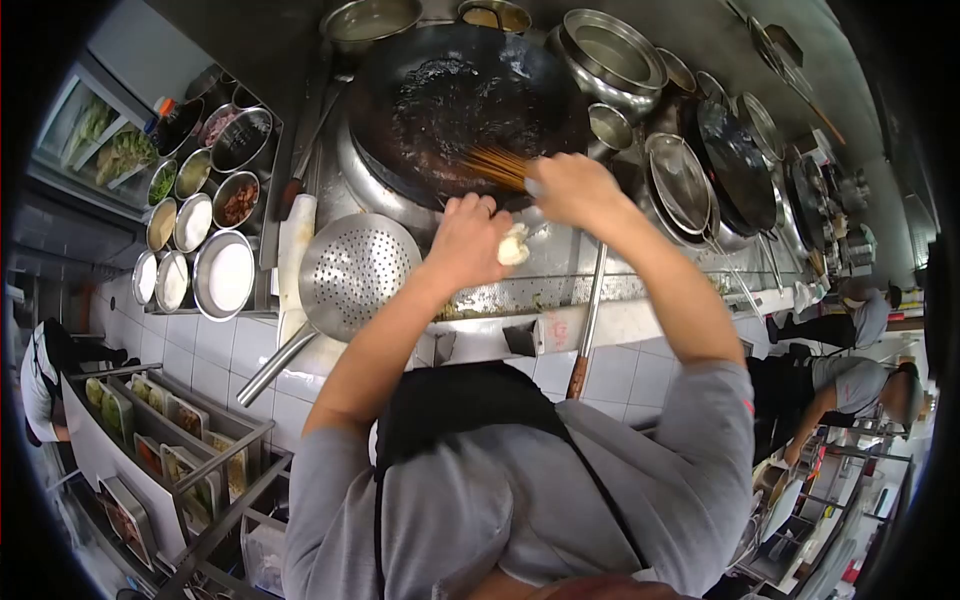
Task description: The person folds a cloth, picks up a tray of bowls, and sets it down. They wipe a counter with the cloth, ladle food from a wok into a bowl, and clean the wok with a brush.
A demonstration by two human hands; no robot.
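A large dark wok [400,150] sits on the stove, its inside wet and shiny. My right hand [578,190] is closed round a bamboo wok brush [492,166], whose bristles reach into the near right side of the wok. At the wok's near rim, my left hand [466,240] is closed on a crumpled white cloth [514,246] that pokes out beside the fingers. Whether those fingers also grip the rim is hard to make out. Just left of this hand lies a perforated metal strainer [358,275], its handle pointing towards me.
Metal bowls of seasonings [223,272] stand to the left. A long-handled tool [590,320] leans over the stove's front edge. Pots [612,50] and mesh strainers [680,180] crowd the right. A person [850,390] works at far right; another [45,380] stands at far left.
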